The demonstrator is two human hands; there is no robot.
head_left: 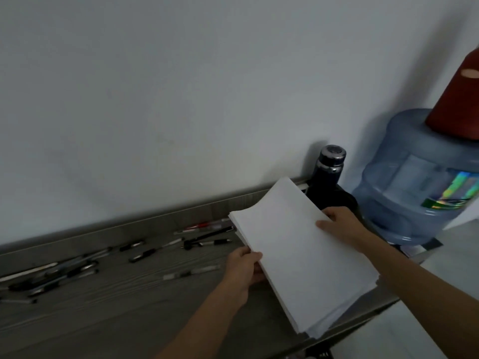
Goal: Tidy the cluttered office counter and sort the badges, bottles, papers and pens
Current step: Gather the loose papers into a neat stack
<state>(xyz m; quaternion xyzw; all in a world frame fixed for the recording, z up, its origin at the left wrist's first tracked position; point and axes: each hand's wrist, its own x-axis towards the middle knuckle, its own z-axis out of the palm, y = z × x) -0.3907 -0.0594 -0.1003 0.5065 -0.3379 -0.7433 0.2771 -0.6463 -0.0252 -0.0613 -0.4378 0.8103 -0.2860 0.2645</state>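
Head view: your left hand [245, 268] grips the left edge of the paper stack [303, 252], thumb on top, fingers beneath. Your right hand [342, 224] is closed on its far right edge. The stack is over the counter's [108, 307] right end, just before the dark bottle [328, 174]. Pens [145, 255] lie scattered to its left.
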